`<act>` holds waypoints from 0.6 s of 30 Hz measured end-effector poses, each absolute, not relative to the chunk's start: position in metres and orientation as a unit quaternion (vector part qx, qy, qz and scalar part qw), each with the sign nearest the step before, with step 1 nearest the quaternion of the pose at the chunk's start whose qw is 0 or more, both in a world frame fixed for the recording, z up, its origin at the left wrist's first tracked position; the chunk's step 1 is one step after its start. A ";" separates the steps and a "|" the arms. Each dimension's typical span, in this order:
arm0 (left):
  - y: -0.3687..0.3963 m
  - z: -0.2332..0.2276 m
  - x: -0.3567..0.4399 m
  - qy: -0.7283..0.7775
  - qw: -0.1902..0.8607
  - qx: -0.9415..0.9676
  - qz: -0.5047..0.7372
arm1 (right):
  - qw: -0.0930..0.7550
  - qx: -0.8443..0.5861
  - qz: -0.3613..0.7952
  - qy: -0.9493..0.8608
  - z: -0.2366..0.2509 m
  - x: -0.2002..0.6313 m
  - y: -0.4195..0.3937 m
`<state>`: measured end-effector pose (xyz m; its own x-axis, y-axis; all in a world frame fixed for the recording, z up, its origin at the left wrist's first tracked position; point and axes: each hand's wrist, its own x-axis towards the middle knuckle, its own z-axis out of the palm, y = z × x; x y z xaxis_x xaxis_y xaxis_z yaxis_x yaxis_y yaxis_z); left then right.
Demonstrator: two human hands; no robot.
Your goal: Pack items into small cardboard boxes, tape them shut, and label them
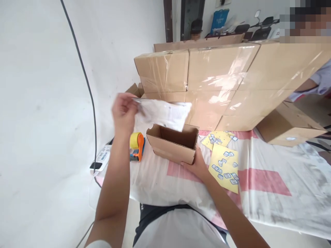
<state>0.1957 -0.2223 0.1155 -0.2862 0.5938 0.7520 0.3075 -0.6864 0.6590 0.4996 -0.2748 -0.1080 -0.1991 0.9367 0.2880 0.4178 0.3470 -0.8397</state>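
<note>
My left hand (125,109) pinches one end of a flat white packet (165,112), which looks like a plastic bag with faint print and is blurred by motion. The packet hangs above an open cardboard box (172,150) on the table. Around the box's right end wraps my right hand (196,163), thumb and fingers against the cardboard. Only part of the box's inside shows, and it is dark. A tape dispenser (141,146) with a yellow roll and orange frame lies to the left of the box.
Taped cartons (212,75) stand stacked behind the box. Yellow sheets (224,165) with small stickers lie at right, on a pink-and-white cloth (266,182). Another cardboard box (289,124) sits farther right, near a person's sleeve (320,81). A black cable (85,75) runs down the left wall.
</note>
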 end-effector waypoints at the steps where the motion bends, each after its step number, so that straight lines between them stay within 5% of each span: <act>1: -0.220 0.106 0.209 0.395 0.142 0.606 0.676 | 0.413 -0.480 0.312 -0.708 -0.107 0.500 -0.276; 4: -0.218 0.083 0.238 0.455 0.214 0.655 0.564 | 0.399 -0.488 0.315 -0.710 -0.107 0.501 -0.279; 11: -0.235 0.073 0.238 0.592 0.173 0.748 0.245 | 0.392 -0.462 0.313 -0.732 -0.107 0.502 -0.283; 18: -0.275 0.062 0.220 0.656 0.033 0.660 0.364 | 0.417 -0.425 0.349 -0.723 -0.095 0.505 -0.293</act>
